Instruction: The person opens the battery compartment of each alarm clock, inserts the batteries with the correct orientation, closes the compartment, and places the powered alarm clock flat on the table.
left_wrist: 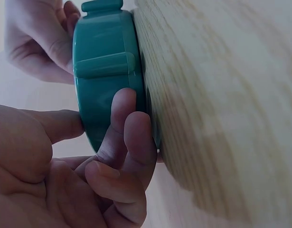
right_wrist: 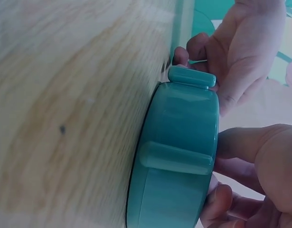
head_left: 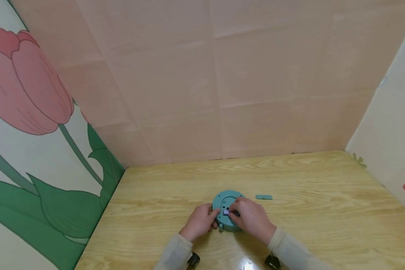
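A round teal clock (head_left: 224, 196) lies face down on the table, its back with small knobs and a slot turned up. My left hand (head_left: 200, 221) grips its left side, thumb on the back's edge and fingers against the side wall. Over the back, my right hand (head_left: 254, 216) pinches a small pale purple battery (head_left: 225, 212) at the slot; the fingertips partly hide it. Two stubby feet stick out from the clock's side wall (right_wrist: 181, 128) in the right wrist view. Both wrist views hide the battery.
A flat teal cover (head_left: 264, 197) lies on the wooden table (head_left: 155, 195), right of the clock and beyond the right hand. A pinkish sheet (head_left: 175, 93) rises behind the table. Flower-printed panels (head_left: 37, 157) stand at the left and right.
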`<state>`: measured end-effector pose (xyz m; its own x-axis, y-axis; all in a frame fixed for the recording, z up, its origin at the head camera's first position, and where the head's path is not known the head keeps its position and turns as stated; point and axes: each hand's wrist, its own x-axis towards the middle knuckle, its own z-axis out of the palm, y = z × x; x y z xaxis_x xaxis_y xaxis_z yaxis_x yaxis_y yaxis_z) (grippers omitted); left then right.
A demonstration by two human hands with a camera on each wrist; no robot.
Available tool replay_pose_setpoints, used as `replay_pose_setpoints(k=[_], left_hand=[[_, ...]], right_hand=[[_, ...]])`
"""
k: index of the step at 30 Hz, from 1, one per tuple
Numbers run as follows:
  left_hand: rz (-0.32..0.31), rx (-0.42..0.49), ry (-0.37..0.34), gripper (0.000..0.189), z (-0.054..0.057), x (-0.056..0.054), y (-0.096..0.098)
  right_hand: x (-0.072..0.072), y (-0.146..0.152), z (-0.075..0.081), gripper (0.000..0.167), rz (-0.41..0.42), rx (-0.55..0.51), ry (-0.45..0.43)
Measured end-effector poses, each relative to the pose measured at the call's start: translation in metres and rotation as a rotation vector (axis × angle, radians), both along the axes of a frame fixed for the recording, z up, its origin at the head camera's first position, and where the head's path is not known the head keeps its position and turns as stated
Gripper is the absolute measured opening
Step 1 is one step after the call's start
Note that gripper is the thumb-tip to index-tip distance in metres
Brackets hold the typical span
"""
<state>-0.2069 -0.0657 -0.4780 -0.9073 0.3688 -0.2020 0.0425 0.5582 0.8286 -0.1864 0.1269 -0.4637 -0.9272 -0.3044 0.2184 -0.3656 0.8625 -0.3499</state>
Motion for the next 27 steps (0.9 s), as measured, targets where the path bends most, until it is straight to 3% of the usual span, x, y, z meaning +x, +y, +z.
replay_pose_setpoints(k=[10,15,23,27], left_hand=[[0.002,-0.005,0.004,0.021,-0.0010,-0.0002,-0.0003],[-0.001,-0.008,0.014,0.022,-0.0006,-0.0002,-0.0007],[0.007,-0.013,-0.015,0.022,-0.0002,-0.0001,-0.0006],[0.013,-0.021,-0.017,0.023,0.0001,0.0004,0.0005]], right_hand=[[0.0001,-0.0033,0.0009,0.010,-0.073,-0.113,-0.072],[0.0013,-0.0042,0.0021,0.019,-0.145,-0.152,-0.096],[0.0009,-0.0083,-0.0015,0.050,-0.287,-0.188,-0.105],[-0.0009,-0.0097,-0.0025,0.076,-0.348,-0.202,-0.146]])
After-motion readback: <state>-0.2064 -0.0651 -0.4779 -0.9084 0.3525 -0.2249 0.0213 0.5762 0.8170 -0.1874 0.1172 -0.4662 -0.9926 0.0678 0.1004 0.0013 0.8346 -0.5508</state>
